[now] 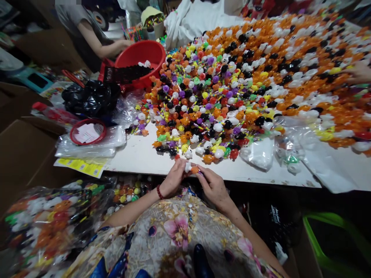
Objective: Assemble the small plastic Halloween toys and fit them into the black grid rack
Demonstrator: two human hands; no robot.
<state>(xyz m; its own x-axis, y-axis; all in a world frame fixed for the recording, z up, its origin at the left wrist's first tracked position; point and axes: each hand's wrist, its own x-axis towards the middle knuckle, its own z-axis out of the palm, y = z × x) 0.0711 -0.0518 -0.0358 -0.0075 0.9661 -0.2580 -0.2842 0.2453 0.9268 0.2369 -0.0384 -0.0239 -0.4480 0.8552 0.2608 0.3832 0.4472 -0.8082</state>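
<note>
At the table's near edge, my left hand (pixel 174 177) is closed on a small white plastic toy piece (pixel 188 167). My right hand (pixel 213 186) pinches a small orange toy piece (pixel 194 170) with a bit of purple at its end. The white and orange pieces meet between my two hands; whether they are joined I cannot tell. Just beyond my fingers spreads a heap of small coloured toy pieces (pixel 193 104) in orange, white, black, purple, yellow and green. A beaded bracelet (pixel 159 192) circles my left wrist.
A red tub (pixel 142 58) and a black plastic bag (pixel 91 96) stand at the left. Nearer lie a small red basket (pixel 87 131) and flat clear bags (pixel 87 148). Clear bags (pixel 259 154) lie front right. One person's arm (pixel 98 46) reaches the tub; another's hand (pixel 359 72) is far right.
</note>
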